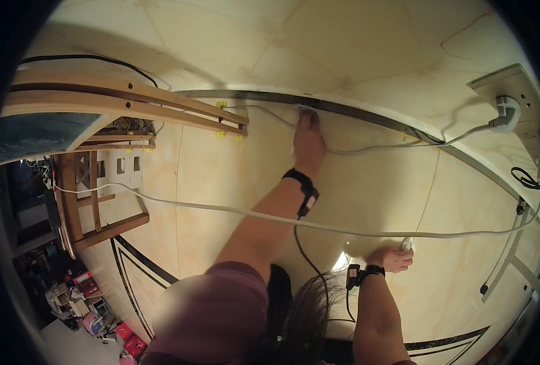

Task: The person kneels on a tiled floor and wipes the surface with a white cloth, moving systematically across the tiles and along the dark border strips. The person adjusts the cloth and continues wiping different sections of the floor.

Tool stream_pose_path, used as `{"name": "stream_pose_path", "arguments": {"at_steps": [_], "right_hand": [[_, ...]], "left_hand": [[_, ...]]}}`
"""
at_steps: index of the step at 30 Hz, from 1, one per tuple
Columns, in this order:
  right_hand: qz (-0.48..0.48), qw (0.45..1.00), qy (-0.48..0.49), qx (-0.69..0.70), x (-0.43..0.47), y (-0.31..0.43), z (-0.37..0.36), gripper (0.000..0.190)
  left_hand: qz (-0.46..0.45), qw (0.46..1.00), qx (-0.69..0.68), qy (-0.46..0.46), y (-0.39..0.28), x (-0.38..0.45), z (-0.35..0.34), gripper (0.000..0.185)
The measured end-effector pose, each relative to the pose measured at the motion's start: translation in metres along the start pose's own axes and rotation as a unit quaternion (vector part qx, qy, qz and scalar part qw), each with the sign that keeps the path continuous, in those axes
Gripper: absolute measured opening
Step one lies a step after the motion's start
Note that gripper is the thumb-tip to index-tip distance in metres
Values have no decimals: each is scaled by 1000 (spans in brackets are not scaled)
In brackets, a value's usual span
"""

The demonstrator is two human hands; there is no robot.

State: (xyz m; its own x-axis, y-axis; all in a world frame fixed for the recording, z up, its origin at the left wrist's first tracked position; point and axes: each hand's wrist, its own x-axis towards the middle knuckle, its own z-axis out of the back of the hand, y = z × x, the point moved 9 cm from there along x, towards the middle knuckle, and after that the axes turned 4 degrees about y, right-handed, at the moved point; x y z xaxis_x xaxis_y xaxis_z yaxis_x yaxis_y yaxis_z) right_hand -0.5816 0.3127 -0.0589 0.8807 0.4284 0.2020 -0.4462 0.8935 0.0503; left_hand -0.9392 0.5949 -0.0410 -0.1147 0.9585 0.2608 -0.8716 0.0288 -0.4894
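My left hand (309,143) reaches down to the floor tiles beside the dark baseboard (343,110). It presses a white tissue or wipe (301,107), mostly hidden beneath it, whose pale edge shows past the fingertips. A grey power cable (370,149) runs along the baseboard and passes behind or under this hand. Further back and to the right, my right hand (395,260) is curled over the floor with a crumpled white tissue (407,244) between thumb and fingers. Both wrists wear black straps with small wired devices.
A second pale cable (251,212) crosses above my left forearm. Wooden easel-like legs (178,114) and a wooden chair (110,228) stand left. At right are a plug (507,114) in a wall socket panel and a metal stand (509,260). Boxes and clutter (87,301) lie lower left.
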Motion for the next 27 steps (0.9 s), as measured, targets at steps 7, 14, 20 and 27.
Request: {"name": "stream_pose_path", "arguments": {"at_steps": [7, 14, 20, 27], "right_hand": [[2, 1000, 5, 29, 0, 1, 1, 17], [10, 1000, -16, 15, 2, -2, -1, 18], [27, 999, -19, 22, 0, 9, 10, 18], [70, 997, -38, -8, -2, 7, -2, 17]], "left_hand": [[105, 991, 61, -57, 96, 15, 40, 42], [126, 986, 57, -91, 15, 1, -13, 53], [52, 993, -106, -13, -68, -18, -51, 48], [42, 911, -375, 168, -12, -68, -4, 28]]}}
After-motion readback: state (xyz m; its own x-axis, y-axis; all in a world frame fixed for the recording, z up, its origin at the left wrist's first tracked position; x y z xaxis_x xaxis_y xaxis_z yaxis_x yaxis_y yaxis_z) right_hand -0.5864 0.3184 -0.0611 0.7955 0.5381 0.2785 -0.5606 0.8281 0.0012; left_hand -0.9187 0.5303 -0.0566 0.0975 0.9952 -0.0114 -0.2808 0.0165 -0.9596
